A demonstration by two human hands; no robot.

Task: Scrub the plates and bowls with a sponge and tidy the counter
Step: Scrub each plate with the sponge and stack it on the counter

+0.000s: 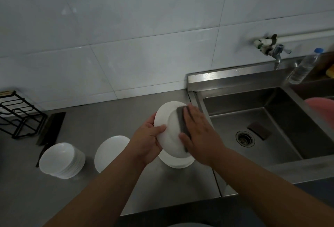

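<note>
Fingers (195, 114) of the right hand (200, 132) are pressed flat on the sponge (180, 117); the plate (166, 118) beneath is gripped steady for scrubbing by the left hand (146, 141).

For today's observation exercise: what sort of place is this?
Probably a kitchen washing-up area: a stainless steel sink under a wall tap, and stacked white bowls on the counter.
</note>
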